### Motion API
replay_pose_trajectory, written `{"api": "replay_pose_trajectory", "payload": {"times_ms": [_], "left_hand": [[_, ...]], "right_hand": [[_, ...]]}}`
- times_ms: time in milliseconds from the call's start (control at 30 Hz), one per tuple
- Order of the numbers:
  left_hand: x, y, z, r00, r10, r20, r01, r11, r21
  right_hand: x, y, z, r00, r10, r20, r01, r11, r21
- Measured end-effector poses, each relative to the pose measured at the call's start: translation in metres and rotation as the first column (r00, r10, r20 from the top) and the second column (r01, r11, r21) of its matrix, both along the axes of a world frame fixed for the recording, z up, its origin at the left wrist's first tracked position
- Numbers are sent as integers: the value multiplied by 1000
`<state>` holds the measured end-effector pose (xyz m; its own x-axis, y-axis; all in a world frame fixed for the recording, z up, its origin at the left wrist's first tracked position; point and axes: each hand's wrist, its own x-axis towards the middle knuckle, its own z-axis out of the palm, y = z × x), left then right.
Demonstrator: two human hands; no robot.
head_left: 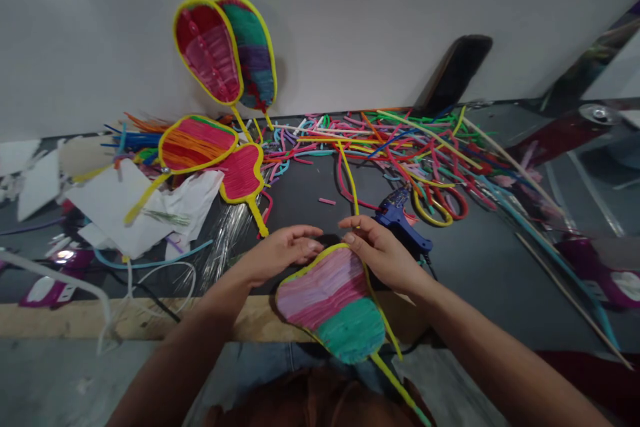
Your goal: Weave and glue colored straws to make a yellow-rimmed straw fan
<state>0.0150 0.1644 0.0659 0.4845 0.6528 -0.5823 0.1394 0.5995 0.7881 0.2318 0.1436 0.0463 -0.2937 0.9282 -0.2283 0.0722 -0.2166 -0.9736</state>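
A fan-shaped piece [330, 307] wrapped in lilac, pink and green strands, edged in yellow, rests over the table's front edge with its yellow stick pointing down toward my body. My right hand [383, 253] is at its upper right edge, thumb and fingers closed around a yellow pipe cleaner [351, 180]. This strip runs from the table, under the hand, and a loose end shows along the piece's right side. At the upper left edge, my left hand [287, 253] has its fingers stretched toward the right hand and apart; I see nothing held in it.
Two finished-looking yellow-edged fans [209, 53] lean on the white wall. Two more [199, 143] lie left, beside white paper [120, 200]. Colourful pipe cleaners [400, 140] pile along the back. A blue glue gun [405, 223], scissors [433, 207], phone [460, 70] and can [565, 137] are right.
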Motion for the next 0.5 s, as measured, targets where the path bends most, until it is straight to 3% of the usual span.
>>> {"api": "replay_pose_trajectory", "payload": {"times_ms": [100, 300, 433, 500], "left_hand": [[-9, 3, 1, 996, 78, -33, -76, 996, 44], [-12, 7, 1, 947, 107, -303, -16, 958, 287], [-10, 3, 4, 809, 193, -555, 120, 870, 478], [-8, -10, 7, 690, 271, -671, 272, 762, 588]], "right_hand": [[2, 0, -4, 999, -41, 31, 41, 999, 28], [4, 2, -10, 996, -68, 49, 67, 997, 28], [4, 2, -9, 995, -86, 45, 85, 996, 37], [4, 2, -8, 994, -89, 61, 86, 995, 48]]}}
